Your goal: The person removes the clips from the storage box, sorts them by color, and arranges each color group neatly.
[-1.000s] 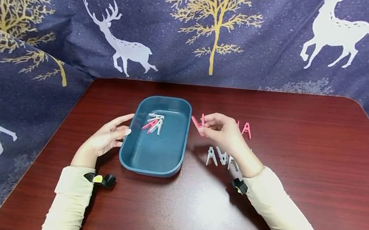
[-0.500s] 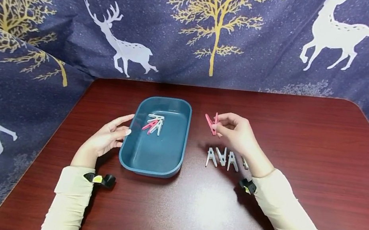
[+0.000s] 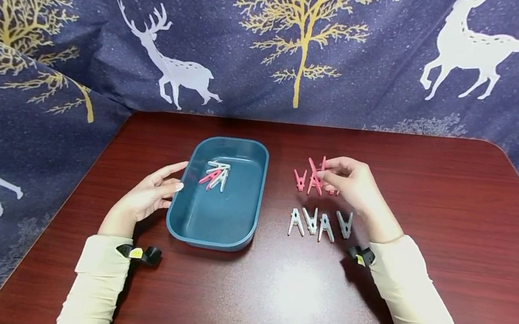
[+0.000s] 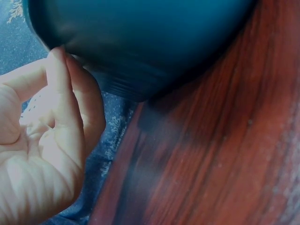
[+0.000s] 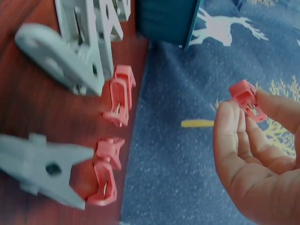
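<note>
In the head view, my left hand touches the left rim of a blue-green plastic bin with fairly straight fingers. The left wrist view has these fingertips against the bin's outer edge. Two whitish clothespins and a pink clothespin lie inside the bin. My right hand pinches another pink clothespin between thumb and fingers, above the table. Below it is a row of pink clothespins, partly hidden by the hand. Nearer the front lies a row of several pale grey clothespins.
The dark red wooden table has a glare spot at its front middle. A blue cloth printed with deer and trees hangs behind the table and along its left side.
My right hand has moved right, away from the bin, with the pink clothespin still pinched, uncovering clothespins on the table. My left hand and the bin stay put.
</note>
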A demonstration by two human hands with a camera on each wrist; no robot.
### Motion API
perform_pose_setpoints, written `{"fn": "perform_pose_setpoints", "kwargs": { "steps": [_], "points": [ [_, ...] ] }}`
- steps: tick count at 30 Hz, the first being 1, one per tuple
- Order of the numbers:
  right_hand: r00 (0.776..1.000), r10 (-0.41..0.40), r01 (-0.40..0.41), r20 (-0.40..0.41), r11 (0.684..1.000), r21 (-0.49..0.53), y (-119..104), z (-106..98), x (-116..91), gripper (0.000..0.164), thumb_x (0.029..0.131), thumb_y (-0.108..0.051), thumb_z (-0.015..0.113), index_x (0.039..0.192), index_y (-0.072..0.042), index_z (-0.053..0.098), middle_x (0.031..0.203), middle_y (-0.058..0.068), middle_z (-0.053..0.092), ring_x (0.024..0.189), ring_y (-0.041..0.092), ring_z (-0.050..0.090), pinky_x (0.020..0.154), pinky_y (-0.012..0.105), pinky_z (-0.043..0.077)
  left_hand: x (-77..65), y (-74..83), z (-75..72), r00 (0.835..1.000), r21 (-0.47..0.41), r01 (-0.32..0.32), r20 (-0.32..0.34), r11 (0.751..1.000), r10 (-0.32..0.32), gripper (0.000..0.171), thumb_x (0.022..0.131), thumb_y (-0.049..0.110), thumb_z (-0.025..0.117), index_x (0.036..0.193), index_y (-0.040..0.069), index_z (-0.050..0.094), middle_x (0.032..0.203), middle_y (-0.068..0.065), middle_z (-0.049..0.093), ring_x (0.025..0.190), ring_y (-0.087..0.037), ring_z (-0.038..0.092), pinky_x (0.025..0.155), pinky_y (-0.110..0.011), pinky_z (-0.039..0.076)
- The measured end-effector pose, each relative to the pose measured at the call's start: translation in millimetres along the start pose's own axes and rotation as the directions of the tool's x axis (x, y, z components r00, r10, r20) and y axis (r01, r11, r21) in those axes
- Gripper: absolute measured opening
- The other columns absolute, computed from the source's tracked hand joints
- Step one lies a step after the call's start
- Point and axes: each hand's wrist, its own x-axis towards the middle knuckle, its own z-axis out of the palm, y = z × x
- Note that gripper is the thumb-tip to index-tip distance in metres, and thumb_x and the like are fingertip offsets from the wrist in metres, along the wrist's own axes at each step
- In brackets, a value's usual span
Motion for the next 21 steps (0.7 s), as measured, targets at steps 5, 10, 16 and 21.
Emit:
{"fn": "perform_pose_setpoints", "kwargs": {
  "steps": [5,10,16,21],
  "points": [
    [1.0,0.024,-0.024,-0.004,1.0,0.018,5,-10,2,0.028,0.088,0.002,0.06,0.109,0.02,0.055,0.07,-0.01,0.061,0.061,0.0,0.062,0.061,0.023,0.055,-0.1,0.9,0.4,1.0,0.0,-0.001,0.0,1.0,0.001,0.058,0.098,0.007,0.049,0.15,0.014,0.025,0.102,0.001,0.064,0.084,-0.01,0.066,0.07,-0.025,0.056],
    [0.999,0.051,-0.05,-0.015,0.998,0.049,10,-20,3,0.03,0.089,0.002,0.059,0.111,0.021,0.052,0.071,-0.012,0.062,0.064,0.001,0.065,0.066,0.026,0.057,0.2,1.4,1.1,1.0,0.005,-0.004,-0.004,1.0,0.004,0.057,0.098,0.006,0.049,0.15,0.014,0.026,0.1,0.001,0.065,0.081,-0.009,0.066,0.067,-0.023,0.056],
    [0.997,0.077,-0.076,-0.014,0.994,0.078,17,-31,7,0.036,0.09,0.0,0.059,0.115,0.024,0.048,0.072,-0.012,0.064,0.063,0.0,0.064,0.065,0.022,0.056,0.0,1.7,1.4,1.0,-0.001,-0.011,0.001,1.0,0.011,0.058,0.098,0.006,0.049,0.15,0.014,0.025,0.102,0.002,0.065,0.083,-0.01,0.067,0.068,-0.024,0.056],
    [0.993,0.118,-0.118,0.004,0.989,0.085,26,-37,11,0.04,0.091,-0.001,0.059,0.118,0.024,0.045,0.074,-0.01,0.065,0.062,0.001,0.065,0.066,0.025,0.057,-1.5,-0.2,0.1,1.0,0.0,-0.017,0.013,1.0,0.017,0.059,0.098,0.008,0.05,0.151,0.014,0.024,0.104,0.002,0.065,0.085,-0.01,0.067,0.07,-0.026,0.056]
  ]
}}
